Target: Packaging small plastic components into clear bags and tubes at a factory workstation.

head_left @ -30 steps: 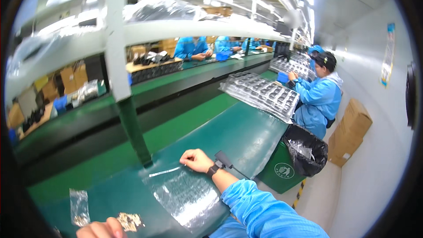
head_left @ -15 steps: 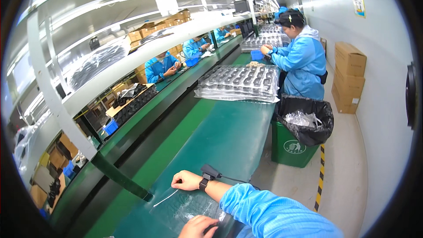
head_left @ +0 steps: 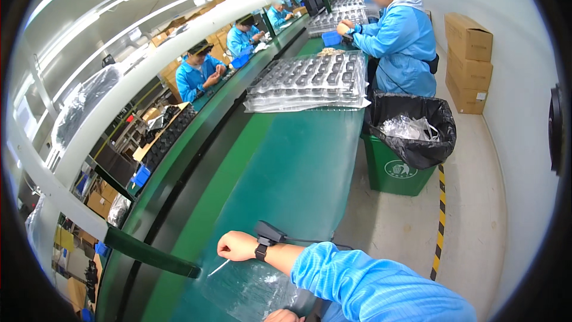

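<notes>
My right hand (head_left: 237,245) reaches in over the green work surface (head_left: 286,185), closed in a pinch with its fingers curled under. A thin white stick (head_left: 218,268) sticks out from beneath those fingers, its far end near the surface. On my right wrist sits a black strap with a small dark device (head_left: 269,232) and a cable. Beside and below that hand a clear plastic bag (head_left: 256,289) lies flat and wrinkled. Only the top of my left hand (head_left: 283,316) shows at the lower edge, by the bag; its fingers are mostly cut off.
Stacked clear trays of black parts (head_left: 307,80) stand farther up the surface. A green bin (head_left: 396,170) with a black liner is at the right. A co-worker in blue (head_left: 396,42) stands beyond it; others sit across the line. A green-and-white post (head_left: 152,256) slants in at left.
The view has shifted, so the far scene sits higher. My left hand has moved down, mostly out of the picture, uncovering more of the bag. The right hand keeps the stick.
</notes>
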A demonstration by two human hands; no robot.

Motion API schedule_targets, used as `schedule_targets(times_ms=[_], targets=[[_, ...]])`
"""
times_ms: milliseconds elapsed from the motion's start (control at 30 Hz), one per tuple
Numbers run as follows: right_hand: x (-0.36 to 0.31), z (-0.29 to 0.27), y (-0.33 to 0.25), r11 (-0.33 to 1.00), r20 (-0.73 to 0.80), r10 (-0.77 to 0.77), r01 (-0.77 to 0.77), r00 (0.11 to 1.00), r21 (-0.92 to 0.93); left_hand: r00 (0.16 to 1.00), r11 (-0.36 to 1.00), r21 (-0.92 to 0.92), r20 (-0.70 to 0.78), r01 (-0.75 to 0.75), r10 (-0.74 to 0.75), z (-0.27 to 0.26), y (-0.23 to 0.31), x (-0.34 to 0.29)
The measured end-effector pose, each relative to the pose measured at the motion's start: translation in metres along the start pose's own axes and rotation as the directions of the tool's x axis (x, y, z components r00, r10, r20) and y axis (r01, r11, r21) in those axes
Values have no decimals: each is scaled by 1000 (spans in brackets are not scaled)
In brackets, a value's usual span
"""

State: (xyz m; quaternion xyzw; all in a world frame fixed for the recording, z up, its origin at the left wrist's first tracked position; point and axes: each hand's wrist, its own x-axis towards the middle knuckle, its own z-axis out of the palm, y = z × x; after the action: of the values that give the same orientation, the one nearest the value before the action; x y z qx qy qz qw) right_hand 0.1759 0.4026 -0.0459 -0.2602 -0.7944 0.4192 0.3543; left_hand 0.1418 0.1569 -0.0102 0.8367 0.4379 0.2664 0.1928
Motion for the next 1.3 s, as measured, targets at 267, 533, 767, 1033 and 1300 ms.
schedule_targets(times_ms=[267,533,767,1033,1300], targets=[[1,6,-2,1000,-32,-16,16,999,0,990,996,27,-118,86,-83,4,-1,-33],[-2,8,-2,1000,-32,-5,5,999,3,951,986,-7,-262,168,-164,17,3,-63],[-7,12,3,999,-90,-20,24,996,44,938,988,156,-340,-17,70,30,13,-48],[2,5,-3,997,-19,-1,2,1000,74,895,990,135,-437,-32,88,29,13,-55],[-4,9,-3,998,27,-28,26,999,59,564,923,-374,-743,97,-360,-10,0,-99]])
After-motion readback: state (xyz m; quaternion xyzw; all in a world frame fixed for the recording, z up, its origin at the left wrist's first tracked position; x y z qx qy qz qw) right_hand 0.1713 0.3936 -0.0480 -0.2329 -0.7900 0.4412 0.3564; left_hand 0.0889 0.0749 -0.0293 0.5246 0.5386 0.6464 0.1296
